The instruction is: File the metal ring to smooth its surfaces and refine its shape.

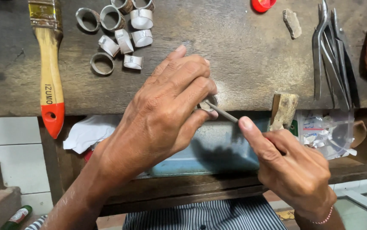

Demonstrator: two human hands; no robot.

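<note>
left hand: the left hand (pixel 166 115) is curled shut, fingertips pinching a silver ring (pixel 209 103) against the front edge of the wooden tabletop (pixel 243 55)
right hand: the right hand (pixel 292 166) is closed around a thin metal file (pixel 222 112), forefinger stretched along it; the file's tip touches the ring
ring location: at the tabletop's edge, above a blue metal tray (pixel 213 149), mostly hidden by the left fingers
loose ring bands (pixel 123 40): about ten on the tabletop, top left, some cut off by the frame
paintbrush (pixel 50 72): one, wooden handle with red end, overhanging the edge
pliers and tweezers (pixel 332 59): a pile at right, count unclear
wooden peg (pixel 283 111): one, beside the file
plastic bag (pixel 328 132): one, under the tabletop at right
</note>
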